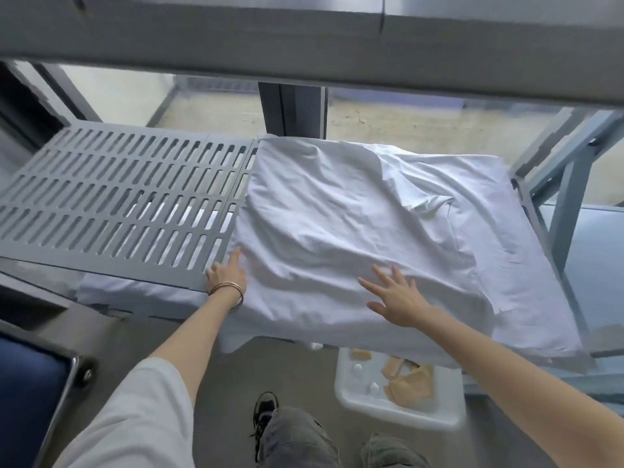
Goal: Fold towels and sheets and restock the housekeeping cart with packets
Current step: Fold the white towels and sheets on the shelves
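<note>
Rumpled white sheet [354,217] mid-frame on slatted grey shelf [111,197], right hand [398,298] flat, fingers spread on it, left hand [226,275] lower centre, index finger out touching sheet's edge

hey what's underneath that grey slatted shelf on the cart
White folded linen lies below the slatted shelf, showing at its near edge and through some slots. How far back it reaches is hidden by the shelf. On top, a white sheet covers the shelf's right part.
</note>
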